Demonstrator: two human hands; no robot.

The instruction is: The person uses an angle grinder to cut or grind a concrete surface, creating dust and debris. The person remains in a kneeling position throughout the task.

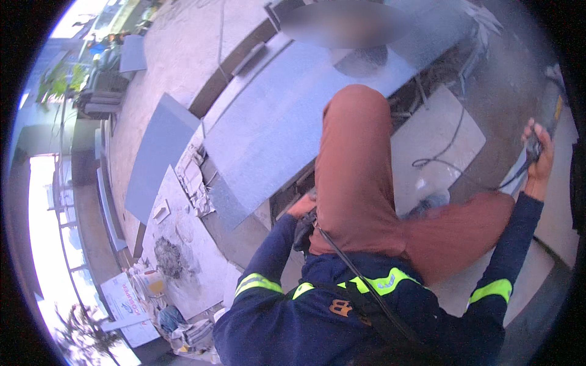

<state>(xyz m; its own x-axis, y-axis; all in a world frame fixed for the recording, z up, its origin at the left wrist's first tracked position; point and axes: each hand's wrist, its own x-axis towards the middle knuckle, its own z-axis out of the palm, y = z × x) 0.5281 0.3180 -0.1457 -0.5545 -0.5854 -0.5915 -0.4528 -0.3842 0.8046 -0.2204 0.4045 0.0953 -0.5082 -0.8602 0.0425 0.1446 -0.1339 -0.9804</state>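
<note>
One pale bucket (pixel 144 284), contents indistinct; right hand (pixel 541 155) tight around corded tool (pixel 555 116); left hand (pixel 301 207), grip unclear.

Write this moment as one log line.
Left hand: beside left leg, grip unclear | Right hand: gripping corded tool | Nearby: large grey slab

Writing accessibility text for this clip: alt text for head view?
The right hand of a person in rust-brown trousers grips a corded tool out to the right; the left hand, partly hidden, is beside one thigh. A large grey slab spreads ahead, a dark-stained pale board to its left.
</note>
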